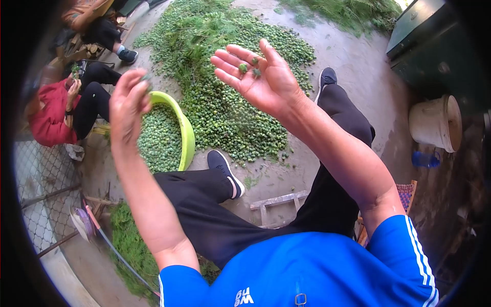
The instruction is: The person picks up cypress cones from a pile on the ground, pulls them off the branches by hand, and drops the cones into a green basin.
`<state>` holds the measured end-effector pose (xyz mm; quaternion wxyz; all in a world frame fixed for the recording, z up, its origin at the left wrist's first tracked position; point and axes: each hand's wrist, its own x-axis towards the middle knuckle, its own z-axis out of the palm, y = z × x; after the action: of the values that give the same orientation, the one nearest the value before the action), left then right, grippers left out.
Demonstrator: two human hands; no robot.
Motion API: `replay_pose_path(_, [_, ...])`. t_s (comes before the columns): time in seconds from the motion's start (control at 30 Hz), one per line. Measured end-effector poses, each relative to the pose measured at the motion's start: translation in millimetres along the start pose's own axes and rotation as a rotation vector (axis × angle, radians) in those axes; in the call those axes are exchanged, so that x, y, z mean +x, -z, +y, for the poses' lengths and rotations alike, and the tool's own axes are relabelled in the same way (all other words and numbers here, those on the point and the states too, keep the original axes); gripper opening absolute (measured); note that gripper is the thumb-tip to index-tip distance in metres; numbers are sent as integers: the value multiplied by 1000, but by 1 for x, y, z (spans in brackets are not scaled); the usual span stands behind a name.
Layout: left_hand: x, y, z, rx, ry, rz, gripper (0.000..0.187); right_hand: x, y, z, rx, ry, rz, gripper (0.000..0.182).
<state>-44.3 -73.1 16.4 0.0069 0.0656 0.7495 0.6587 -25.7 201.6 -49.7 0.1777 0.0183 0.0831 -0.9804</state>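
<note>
Right hand: right hand (258, 77) raised palm-up, fingers spread wide, grip fully loose; a few small green pods (249, 67) rest on the palm and finger bases, held by nothing but the cupping.
Left hand: left hand (128, 100) lifted over the near-left, fingers curled together; fingertips seem pinched on something small and green, but I cannot tell for sure what it is.
Basin: green basin (187, 135) sits on the ground just below the left hand, tilted, heaped with picked pods.
Heap: big spread of loose pods and stalks (225, 97) on the ground, far of the basin, under the right hand.
Step in hand (judgement): looks like sorting picked pods from palm to basin.
Doing it well: keep the right palm level and slightly cupped so pods do not roll off between the spread fingers; bring it low over the basin rim before tipping.
Risk: dropping from this height, pods may bounce out to the ground.
Nearby: another person in a red top (48, 120) sits at far left, own hands busy.
</note>
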Motion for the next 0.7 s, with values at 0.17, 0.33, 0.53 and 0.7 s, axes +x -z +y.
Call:
replay_pose_path(0.17, [-16,97,-58,1382,-362,163,32,-3,-2,0,10,-2,-97,74])
replay_pose_path(0.33, [-25,-11,-17,582,-285,117,27,-1,0,9,-43,-24,-97,69])
replay_pose_path(0.53, [-34,-103,-6,509,-425,-95,23,13,24,25,38,-116,-67,47])
replay_pose_path(0.7, [-27,-122,-19,703,-536,-116,29,7,7,33,134,-149,-73,48])
